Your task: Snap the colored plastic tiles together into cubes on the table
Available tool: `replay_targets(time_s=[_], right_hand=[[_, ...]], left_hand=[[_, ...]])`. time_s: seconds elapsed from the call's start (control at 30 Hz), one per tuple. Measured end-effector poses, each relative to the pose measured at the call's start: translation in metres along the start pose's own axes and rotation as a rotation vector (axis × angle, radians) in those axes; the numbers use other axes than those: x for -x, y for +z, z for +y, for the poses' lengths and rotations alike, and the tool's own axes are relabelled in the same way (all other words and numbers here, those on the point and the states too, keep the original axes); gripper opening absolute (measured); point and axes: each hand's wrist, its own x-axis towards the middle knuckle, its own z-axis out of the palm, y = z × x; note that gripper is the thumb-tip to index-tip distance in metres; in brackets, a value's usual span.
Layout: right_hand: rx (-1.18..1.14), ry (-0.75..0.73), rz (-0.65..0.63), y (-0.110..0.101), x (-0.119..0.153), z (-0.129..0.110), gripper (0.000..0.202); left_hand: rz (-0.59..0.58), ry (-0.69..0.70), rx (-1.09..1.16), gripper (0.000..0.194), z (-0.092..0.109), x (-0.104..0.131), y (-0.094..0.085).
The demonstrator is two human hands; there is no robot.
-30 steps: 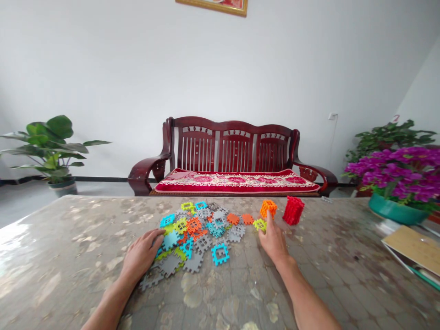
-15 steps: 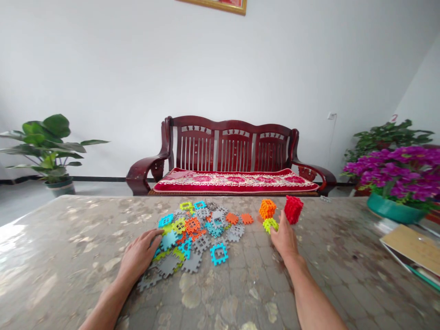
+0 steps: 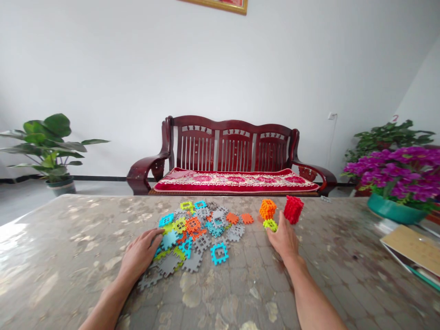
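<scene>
My left hand point(image 3: 141, 252) lies at the left edge of a loose pile of interlocking plastic puzzle tiles point(image 3: 201, 243). Its fingers are stretched out, and the tips touch the nearest tiles, a light blue tile point(image 3: 170, 239) among them. Across the table, my right hand point(image 3: 284, 238) is closed on yellow-green tiles point(image 3: 270, 224); the hand partly covers them. Just behind these stands an orange stack of tiles point(image 3: 267, 209). A red stack of tiles point(image 3: 293, 210) stands to the right, close beside the raised finger or thumb.
Two orange tiles point(image 3: 246, 218) lie at the pile's right side. At the right are a green pot of purple flowers point(image 3: 395, 208) and a brown envelope or folder point(image 3: 412, 247). A wooden bench point(image 3: 237, 146) stands beyond the table point(image 3: 206, 302).
My right hand has shifted slightly left and lower around the yellow-green tiles, covering their lower part. My left hand and the pile look unchanged.
</scene>
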Motion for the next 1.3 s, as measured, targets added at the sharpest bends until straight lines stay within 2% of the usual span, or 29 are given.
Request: replay_targets(time_s=[0.13, 0.27, 0.43, 0.73, 0.83, 0.97, 1.03, 1.13, 1.3], right_hand=[[0.078, 0.021, -0.063, -0.005, 0.001, -0.003, 0.086], [0.116, 0.055, -0.100, -0.007, 0.001, -0.005, 0.083], [0.146, 0.058, -0.104, -0.007, -0.001, -0.007, 0.077], [0.193, 0.037, -0.085, -0.011, 0.003, -0.010, 0.074], [0.232, -0.036, 0.004, -0.010, 0.005, -0.012, 0.067], [0.166, -0.247, 0.088, -0.005, 0.011, -0.022, 0.040], [0.077, -0.375, 0.078, -0.002, 0.016, -0.032, 0.031], [-0.046, -0.526, 0.024, 0.002, 0.025, -0.052, 0.030], [-0.140, -0.660, -0.079, 0.008, 0.036, -0.079, 0.034]], left_hand=[[-0.009, 0.001, 0.004, 0.049, -0.001, 0.000, 0.000], [-0.008, 0.001, 0.001, 0.048, -0.001, -0.001, 0.001], [-0.023, -0.001, -0.017, 0.050, -0.001, -0.001, 0.000], [0.021, -0.003, -0.020, 0.044, 0.000, 0.001, 0.001], [0.024, 0.002, -0.014, 0.044, 0.003, 0.003, -0.001], [0.015, -0.008, -0.017, 0.043, 0.007, 0.005, -0.002], [0.012, -0.014, -0.021, 0.043, 0.007, 0.005, -0.003], [0.002, -0.006, -0.018, 0.043, 0.007, 0.005, -0.002], [0.006, 0.001, -0.015, 0.042, 0.003, 0.004, 0.000]])
